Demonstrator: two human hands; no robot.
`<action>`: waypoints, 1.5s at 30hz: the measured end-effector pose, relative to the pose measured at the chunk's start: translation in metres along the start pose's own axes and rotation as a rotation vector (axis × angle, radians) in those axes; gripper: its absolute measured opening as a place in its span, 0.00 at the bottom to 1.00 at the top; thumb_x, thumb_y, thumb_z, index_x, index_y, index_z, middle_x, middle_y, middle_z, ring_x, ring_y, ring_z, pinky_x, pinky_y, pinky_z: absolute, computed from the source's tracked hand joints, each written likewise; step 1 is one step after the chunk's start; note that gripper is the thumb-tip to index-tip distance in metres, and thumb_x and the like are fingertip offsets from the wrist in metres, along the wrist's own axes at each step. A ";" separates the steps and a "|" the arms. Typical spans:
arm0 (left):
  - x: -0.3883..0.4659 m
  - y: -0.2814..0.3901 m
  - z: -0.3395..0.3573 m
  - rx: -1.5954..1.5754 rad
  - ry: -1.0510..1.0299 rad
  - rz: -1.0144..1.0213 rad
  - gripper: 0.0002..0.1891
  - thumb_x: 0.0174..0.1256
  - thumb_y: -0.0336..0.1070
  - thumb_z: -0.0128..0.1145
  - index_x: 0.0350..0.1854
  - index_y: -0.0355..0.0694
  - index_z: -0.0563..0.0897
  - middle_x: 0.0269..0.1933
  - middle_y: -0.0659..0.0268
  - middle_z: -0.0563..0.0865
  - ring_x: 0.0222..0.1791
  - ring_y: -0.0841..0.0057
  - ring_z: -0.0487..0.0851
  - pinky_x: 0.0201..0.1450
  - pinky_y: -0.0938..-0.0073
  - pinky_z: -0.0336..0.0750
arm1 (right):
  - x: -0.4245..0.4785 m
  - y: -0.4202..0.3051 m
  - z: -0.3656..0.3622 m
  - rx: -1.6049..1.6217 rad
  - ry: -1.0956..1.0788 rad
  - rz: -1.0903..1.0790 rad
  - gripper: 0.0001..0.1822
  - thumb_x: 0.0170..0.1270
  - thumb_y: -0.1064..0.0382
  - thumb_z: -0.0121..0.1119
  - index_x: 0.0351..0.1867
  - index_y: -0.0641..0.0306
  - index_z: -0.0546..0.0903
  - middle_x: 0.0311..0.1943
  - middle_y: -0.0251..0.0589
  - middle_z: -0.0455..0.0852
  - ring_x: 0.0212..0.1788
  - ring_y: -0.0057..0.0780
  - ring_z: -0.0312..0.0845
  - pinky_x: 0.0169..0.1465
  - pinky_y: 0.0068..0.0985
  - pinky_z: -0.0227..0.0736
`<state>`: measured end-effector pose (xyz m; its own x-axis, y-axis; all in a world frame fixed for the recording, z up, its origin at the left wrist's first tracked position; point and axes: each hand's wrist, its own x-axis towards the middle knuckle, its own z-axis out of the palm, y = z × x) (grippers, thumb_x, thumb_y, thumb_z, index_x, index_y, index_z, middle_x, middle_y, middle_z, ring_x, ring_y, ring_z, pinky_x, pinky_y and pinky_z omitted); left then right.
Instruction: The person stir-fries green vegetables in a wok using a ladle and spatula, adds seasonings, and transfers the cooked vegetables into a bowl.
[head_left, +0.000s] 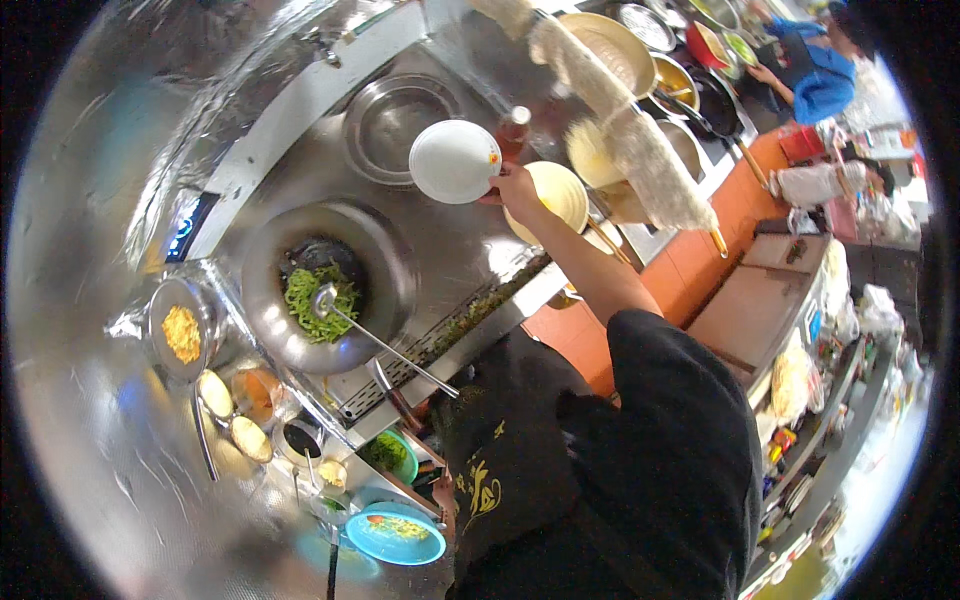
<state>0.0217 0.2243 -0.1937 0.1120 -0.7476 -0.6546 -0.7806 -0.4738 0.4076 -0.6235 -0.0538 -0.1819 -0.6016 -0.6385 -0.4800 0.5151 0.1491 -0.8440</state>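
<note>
My right hand (516, 192) reaches out over the steel cooktop. It grips a round white dish (454, 162) by its rim, near a small coloured mark. Below the hand is a cream-coloured bowl (559, 199), and a bottle with a white cap (520, 115) stands just beyond. Sliced green vegetables (315, 304) lie in a steel wok (262, 259). A metal ladle (325, 298) rests in them, its long handle leaning out over the stove edge. What seems to be my left hand (444, 496) shows partly beside my apron, near a blue basin (395, 551); its grip is hidden.
Left of the wok stands a bowl of yellow food (181, 337), with several seasoning containers (300, 439) below it. A round steel pan (375, 135) sits at the back. At upper right, a person in blue (821, 75) stands by several pans, near a fluffy pale roller (652, 165).
</note>
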 end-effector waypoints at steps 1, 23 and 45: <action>0.005 0.000 -0.002 0.008 -0.007 0.015 0.11 0.60 0.37 0.58 0.36 0.34 0.83 0.27 0.55 0.84 0.28 0.64 0.82 0.34 0.63 0.75 | -0.013 0.003 -0.016 -0.031 0.018 0.030 0.24 0.60 0.76 0.55 0.61 0.73 0.74 0.53 0.54 0.82 0.44 0.44 0.87 0.43 0.32 0.90; 0.058 0.001 -0.042 0.129 -0.014 0.094 0.08 0.58 0.33 0.60 0.34 0.32 0.83 0.27 0.57 0.84 0.27 0.65 0.82 0.34 0.63 0.77 | -0.134 0.086 -0.120 0.740 0.150 0.539 0.13 0.65 0.70 0.54 0.48 0.76 0.79 0.42 0.51 0.85 0.36 0.35 0.86 0.36 0.20 0.86; -0.007 -0.113 -0.003 -0.240 0.150 -0.290 0.25 0.66 0.53 0.57 0.21 0.33 0.79 0.16 0.59 0.77 0.16 0.68 0.76 0.22 0.62 0.71 | -0.076 0.181 0.000 0.206 0.183 0.294 0.20 0.62 0.71 0.56 0.57 0.69 0.73 0.48 0.48 0.80 0.46 0.45 0.82 0.45 0.41 0.85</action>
<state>0.1110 0.2819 -0.2334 0.4086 -0.6182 -0.6715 -0.5396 -0.7569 0.3686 -0.4843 0.0215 -0.2986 -0.4996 -0.4439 -0.7439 0.7817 0.1391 -0.6080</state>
